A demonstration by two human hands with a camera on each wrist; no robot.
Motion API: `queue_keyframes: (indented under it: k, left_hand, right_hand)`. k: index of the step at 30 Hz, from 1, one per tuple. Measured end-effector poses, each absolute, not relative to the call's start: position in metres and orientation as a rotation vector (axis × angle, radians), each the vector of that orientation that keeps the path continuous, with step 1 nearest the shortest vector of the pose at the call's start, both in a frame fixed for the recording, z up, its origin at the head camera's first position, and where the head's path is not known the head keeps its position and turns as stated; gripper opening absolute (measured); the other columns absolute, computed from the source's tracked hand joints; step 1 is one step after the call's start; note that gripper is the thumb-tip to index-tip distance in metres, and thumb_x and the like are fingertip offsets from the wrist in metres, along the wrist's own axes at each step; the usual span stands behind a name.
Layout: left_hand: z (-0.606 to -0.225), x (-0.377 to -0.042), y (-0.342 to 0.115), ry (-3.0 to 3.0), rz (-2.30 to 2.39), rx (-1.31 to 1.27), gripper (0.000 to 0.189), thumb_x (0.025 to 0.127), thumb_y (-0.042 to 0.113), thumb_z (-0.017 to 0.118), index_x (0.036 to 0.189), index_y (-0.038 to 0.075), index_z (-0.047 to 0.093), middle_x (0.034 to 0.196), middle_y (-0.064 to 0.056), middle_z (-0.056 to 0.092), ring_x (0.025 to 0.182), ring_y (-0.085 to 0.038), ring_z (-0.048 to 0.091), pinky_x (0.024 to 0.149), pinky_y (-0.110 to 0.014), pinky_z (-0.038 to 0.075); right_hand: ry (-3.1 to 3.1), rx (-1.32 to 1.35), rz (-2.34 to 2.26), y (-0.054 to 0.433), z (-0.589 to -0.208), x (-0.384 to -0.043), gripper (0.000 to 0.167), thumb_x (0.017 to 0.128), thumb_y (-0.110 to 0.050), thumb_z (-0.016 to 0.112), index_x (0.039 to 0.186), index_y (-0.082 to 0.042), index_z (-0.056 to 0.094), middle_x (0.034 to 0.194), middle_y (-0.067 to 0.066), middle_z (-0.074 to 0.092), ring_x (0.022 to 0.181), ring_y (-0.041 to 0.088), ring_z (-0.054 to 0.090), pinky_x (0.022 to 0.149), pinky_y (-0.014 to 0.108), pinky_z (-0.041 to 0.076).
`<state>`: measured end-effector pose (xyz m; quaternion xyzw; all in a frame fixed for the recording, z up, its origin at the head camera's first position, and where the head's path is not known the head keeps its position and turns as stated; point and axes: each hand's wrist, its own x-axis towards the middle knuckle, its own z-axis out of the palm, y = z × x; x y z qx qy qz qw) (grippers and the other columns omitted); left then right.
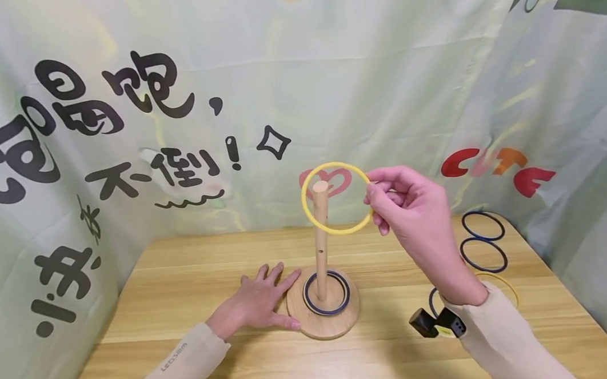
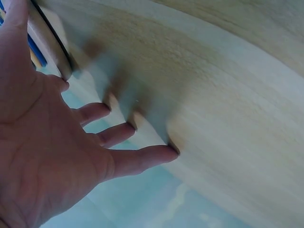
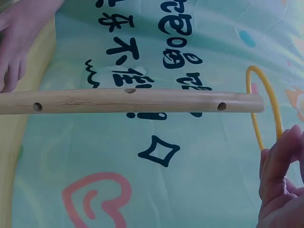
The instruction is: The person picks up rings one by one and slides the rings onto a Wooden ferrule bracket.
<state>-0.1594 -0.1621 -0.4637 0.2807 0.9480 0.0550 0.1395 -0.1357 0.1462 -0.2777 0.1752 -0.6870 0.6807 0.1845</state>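
Observation:
A wooden post (image 1: 321,263) stands upright on a round wooden base (image 1: 326,328). Around its foot lie a dark blue ring (image 1: 330,313) and a paler ring partly under it. My right hand (image 1: 412,206) pinches a yellow ring (image 1: 343,231) by its right side between thumb and fingers. That ring is tilted at the post's top, and in the right wrist view the post tip (image 3: 257,102) overlaps its loop. With fingers spread, my left hand (image 1: 260,300) lies at the base's left edge, its thumb touching the rim.
On the table's right side lie a far blue ring (image 1: 491,240), a nearer blue ring (image 1: 485,271) and a yellow ring (image 1: 517,298). Another blue ring (image 1: 431,303) is partly hidden by my right wrist and its black camera (image 1: 422,323). Printed cloth (image 1: 263,203) hangs behind the table.

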Motion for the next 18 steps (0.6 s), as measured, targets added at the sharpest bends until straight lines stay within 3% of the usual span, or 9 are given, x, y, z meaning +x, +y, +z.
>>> queue_keyframes:
  k: [9, 18]
  left_hand:
    - [-0.462, -0.159, -0.161, 2.743, 0.152, 0.814, 0.116, 0.086, 0.088, 0.066, 0.176, 0.029, 0.025, 0.175, -0.026, 0.025, 0.153, -0.061, 0.028, 0.098, -0.09, 0.035]
    - [-0.463, -0.159, -0.162, 2.75, 0.136, 0.811, 0.116, 0.086, 0.087, 0.067, 0.176, 0.027, 0.025, 0.175, -0.026, 0.026, 0.153, -0.061, 0.03, 0.097, -0.09, 0.036]
  right_hand:
    - [-2.147, 0.43, 1.863, 0.133, -0.3, -0.146, 0.013, 0.098, 0.001, 0.069, 0.108, -0.004, 0.076, 0.074, 0.011, 0.062, 0.05, 0.015, 0.048, 0.044, 0.024, 0.035]
    - [-2.422, 0.348, 1.688, 0.127, -0.353, -0.155, 0.015, 0.096, -0.003, 0.068, 0.107, -0.005, 0.078, 0.075, 0.007, 0.067, 0.053, 0.017, 0.058, 0.044, 0.023, 0.038]
